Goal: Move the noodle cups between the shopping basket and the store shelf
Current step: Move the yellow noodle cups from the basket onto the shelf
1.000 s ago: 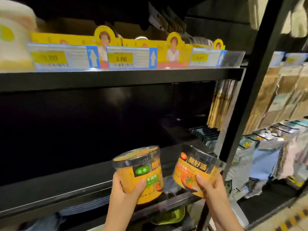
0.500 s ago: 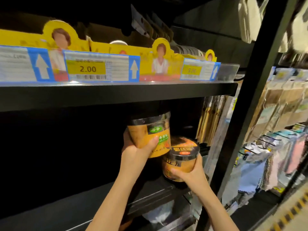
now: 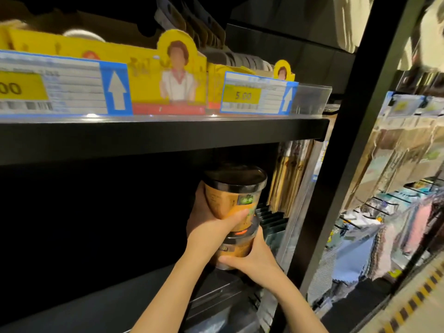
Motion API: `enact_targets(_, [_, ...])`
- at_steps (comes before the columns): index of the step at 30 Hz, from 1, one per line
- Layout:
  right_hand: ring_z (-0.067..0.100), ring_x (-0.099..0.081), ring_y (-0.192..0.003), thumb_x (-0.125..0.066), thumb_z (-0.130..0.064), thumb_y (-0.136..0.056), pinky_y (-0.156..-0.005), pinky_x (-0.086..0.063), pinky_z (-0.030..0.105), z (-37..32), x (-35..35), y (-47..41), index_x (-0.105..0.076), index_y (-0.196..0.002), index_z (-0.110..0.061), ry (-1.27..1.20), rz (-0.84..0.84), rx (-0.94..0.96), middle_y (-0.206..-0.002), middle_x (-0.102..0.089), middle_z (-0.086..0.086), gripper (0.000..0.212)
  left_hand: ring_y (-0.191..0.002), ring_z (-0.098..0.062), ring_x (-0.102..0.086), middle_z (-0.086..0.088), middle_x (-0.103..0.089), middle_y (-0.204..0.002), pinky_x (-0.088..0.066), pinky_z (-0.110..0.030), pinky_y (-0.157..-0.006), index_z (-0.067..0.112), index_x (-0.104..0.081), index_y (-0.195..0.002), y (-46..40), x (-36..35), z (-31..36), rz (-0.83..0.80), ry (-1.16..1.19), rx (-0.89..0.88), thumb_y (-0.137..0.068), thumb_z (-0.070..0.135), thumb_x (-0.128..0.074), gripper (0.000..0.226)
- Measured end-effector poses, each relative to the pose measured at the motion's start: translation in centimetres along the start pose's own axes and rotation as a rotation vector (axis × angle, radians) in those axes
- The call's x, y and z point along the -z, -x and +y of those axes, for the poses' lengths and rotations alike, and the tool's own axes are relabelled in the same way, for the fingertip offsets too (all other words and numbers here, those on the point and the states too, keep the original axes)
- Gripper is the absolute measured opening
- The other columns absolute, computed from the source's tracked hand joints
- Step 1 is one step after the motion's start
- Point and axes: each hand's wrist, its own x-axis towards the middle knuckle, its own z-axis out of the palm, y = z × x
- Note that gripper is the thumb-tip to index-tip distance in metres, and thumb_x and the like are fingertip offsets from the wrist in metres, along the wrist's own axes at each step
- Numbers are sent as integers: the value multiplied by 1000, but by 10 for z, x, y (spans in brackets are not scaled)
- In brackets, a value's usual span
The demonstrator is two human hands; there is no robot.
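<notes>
Your left hand (image 3: 209,227) grips the upper orange noodle cup with a dark lid (image 3: 231,195), thumb across its front and fingers curled behind it. Your right hand (image 3: 252,258) wraps the lower orange noodle cup with a clear plastic lid (image 3: 234,246), thumb along its base. The upper cup sits directly on top of the lower one, tilted slightly, both inside the dark bay just under the black metal shelf board (image 3: 168,135). Above that board stands a yellow cardboard display tray (image 3: 153,68), fronted by a price label reading 5.00 (image 3: 242,96).
</notes>
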Motion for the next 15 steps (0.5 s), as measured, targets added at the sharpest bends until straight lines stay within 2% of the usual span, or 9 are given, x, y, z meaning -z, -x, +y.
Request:
enact_targets(2, [-3, -56, -109, -84, -43, -50, -96, -47, 24, 3, 2, -4, -26, -135, -34, 4, -5, 1, -120, -56, -19, 103, -120, -15, -51, 9, -48, -135, -45, -44, -100, 38, -23, -139, -3, -5, -1, -20, -12, 5, -55, 45, -81, 103])
enact_targets(6, [-3, -54, -111, -86, -35, -57, -93, -44, 17, 5, 5, -8, -24, -128, -42, 9, -18, 3, -122, -53, -21, 94, -123, -16, -48, 5, -46, -137, -43, -40, -101, 33, -22, -141, -5, -7, -2, -28, -34, -9, -57, 41, -83, 104])
enact_targets(9, [-2, -53, -112, -86, -35, -59, -94, -43, 17, 7, 6, -10, -24, -132, -38, 11, -29, 2, -124, -52, -19, 95, -122, -16, -49, 5, -47, -136, -43, -36, -100, 32, -22, -142, -5, -6, -2, -12, -44, -6, -58, 40, -83, 104])
enact_targets(13, [-5, -51, -112, -84, -34, -63, -87, -43, 9, 6, 5, -8, -22, -139, -32, 1, -44, 4, -125, -49, -22, 99, -124, -17, -47, 5, -44, -138, -43, -39, -101, 30, -20, -142, -5, -3, -1, -4, -91, -22, -59, 40, -83, 104])
enact_targets(15, [-4, -50, -116, -83, -35, -63, -91, -43, 12, 3, 5, -5, -19, -142, -32, 1, -45, 15, -129, -48, -20, 102, -127, -17, -44, 3, -40, -142, -41, -41, -103, 29, -18, -144, -5, -2, 0, 1, -110, -42, -60, 41, -82, 106])
